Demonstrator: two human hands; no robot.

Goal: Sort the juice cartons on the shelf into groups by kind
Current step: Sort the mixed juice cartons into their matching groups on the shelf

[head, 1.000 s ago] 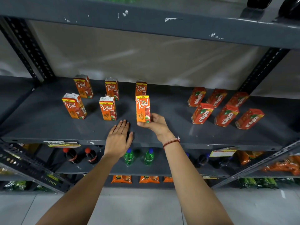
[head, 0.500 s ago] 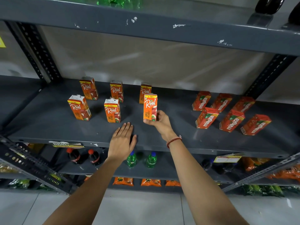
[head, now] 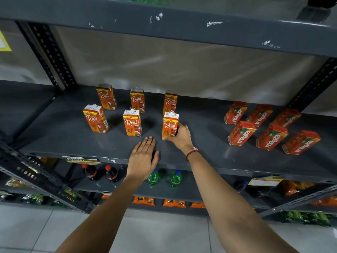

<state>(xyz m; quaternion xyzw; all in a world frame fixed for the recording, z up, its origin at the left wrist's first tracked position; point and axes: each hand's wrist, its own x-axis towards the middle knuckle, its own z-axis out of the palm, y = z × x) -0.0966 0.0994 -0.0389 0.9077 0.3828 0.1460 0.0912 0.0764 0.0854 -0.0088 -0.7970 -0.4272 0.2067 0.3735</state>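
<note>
Several orange Real cartons stand upright in two rows on the left half of the grey shelf (head: 62, 136). My right hand (head: 179, 136) grips the front right Real carton (head: 170, 125), which stands in line with the front middle Real carton (head: 132, 122) and the front left Real carton (head: 95, 118). My left hand (head: 143, 157) lies flat on the shelf, fingers apart, just in front of the cartons and holding nothing. On the right half of the same shelf lie several red Maaza cartons (head: 240, 133) in two rows.
The shelf above (head: 164, 28) overhangs close overhead. Slotted uprights (head: 52, 57) stand at the back left and back right. The shelf below holds cola bottles (head: 91, 171), green bottles (head: 175, 178) and orange packets (head: 144, 200). Bare shelf lies between the two carton groups.
My right hand has carried the Real carton away from me and set it down in the front row, level with the other two. My left hand has stayed flat on the shelf.
</note>
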